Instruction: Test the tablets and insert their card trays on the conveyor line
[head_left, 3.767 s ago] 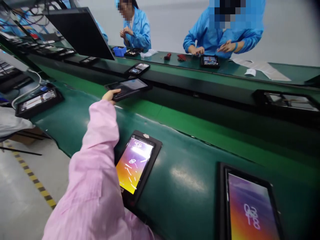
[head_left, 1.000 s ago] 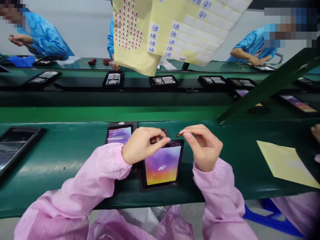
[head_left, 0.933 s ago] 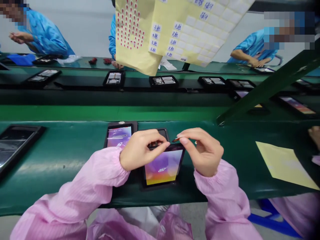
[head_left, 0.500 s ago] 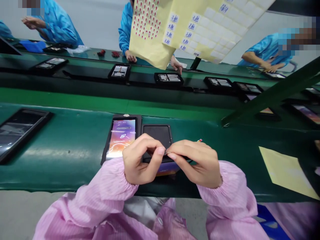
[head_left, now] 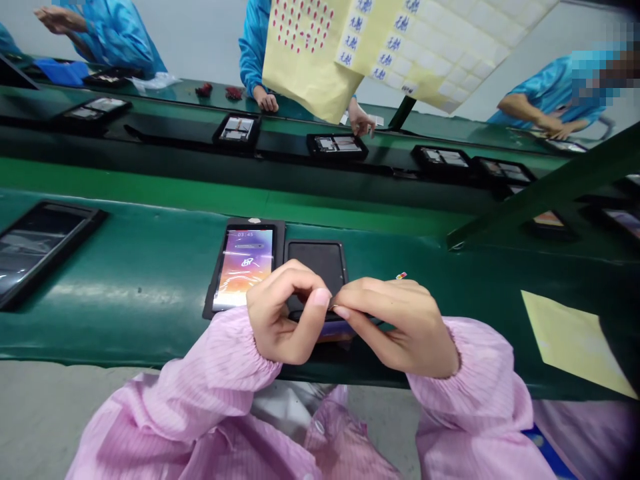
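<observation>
My left hand [head_left: 285, 313] is closed, thumb and forefinger pinched. My right hand [head_left: 397, 327] pinches too, its fingertips almost touching the left ones. Between them is a tiny thin piece, too small to name. Both hands are above a black shallow tray [head_left: 320, 257], partly covering it. Under the fingers shows a strip of purple and orange screen [head_left: 333, 330], mostly hidden. Just left of the tray, a tablet [head_left: 246, 257] with a lit screen lies on a dark holder. A small red and white tip [head_left: 401, 275] pokes out behind my right hand.
A dark-screened device [head_left: 45, 243] lies at the left on the green table [head_left: 150, 280]. Yellow paper [head_left: 575, 340] is at the right. A green post [head_left: 500, 207] slants across. Beyond runs a line [head_left: 285, 143] of opened devices. Co-workers in blue sit behind hanging sheets [head_left: 310, 73].
The view has shifted slightly, so the table sits a little higher. My hands keep the same pinch. Across the line, a co-worker's hand has lifted a little over an opened device.
</observation>
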The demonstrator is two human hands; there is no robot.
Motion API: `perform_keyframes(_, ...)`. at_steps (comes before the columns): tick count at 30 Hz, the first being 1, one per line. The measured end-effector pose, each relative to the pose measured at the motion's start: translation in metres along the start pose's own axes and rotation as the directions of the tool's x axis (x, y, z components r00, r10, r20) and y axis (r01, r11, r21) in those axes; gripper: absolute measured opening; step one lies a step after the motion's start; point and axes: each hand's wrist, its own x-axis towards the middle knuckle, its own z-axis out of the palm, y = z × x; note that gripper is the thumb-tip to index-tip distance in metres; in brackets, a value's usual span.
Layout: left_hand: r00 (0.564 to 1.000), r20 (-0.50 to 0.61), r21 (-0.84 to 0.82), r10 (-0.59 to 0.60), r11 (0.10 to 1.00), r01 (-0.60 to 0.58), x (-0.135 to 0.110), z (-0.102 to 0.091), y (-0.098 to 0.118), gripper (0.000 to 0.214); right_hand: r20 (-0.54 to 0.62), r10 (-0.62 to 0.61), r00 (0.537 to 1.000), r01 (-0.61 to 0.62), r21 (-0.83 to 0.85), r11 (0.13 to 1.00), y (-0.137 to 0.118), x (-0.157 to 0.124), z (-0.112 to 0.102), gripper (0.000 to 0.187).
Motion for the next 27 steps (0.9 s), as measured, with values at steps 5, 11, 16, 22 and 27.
perform_keyframes(5,1.0,0.003,0.008,-0.008,1.0,0.008,0.001,-0.001,0.001,0.011,0.038,-0.035,0.999,0.034,0.034,0.999,0.003,0.0,-0.001,0.017)
perform_keyframes(11,1.0,-0.009,-0.001,-0.006,1.0,0.006,0.005,0.0,0.0,0.013,0.083,-0.019,0.996,0.015,0.044,0.999,0.004,0.003,0.0,0.018)
perform_keyframes(16,0.991,-0.028,-0.149,-0.13,0.981,0.125,-0.006,0.003,-0.016,0.018,0.032,0.079,0.996,-0.08,0.036,0.996,0.017,-0.001,-0.006,0.012)
perform_keyframes(22,0.812,-0.066,-0.308,-0.58,0.786,0.536,-0.031,0.02,-0.068,0.037,-0.141,0.615,0.776,-0.475,0.511,0.716,0.066,-0.053,0.044,0.058)
perform_keyframes(27,0.694,-0.071,-0.167,-0.716,0.695,0.7,0.015,0.045,-0.139,0.051,-0.129,0.725,0.676,-0.596,0.482,0.642,0.125,-0.041,0.094,0.067)
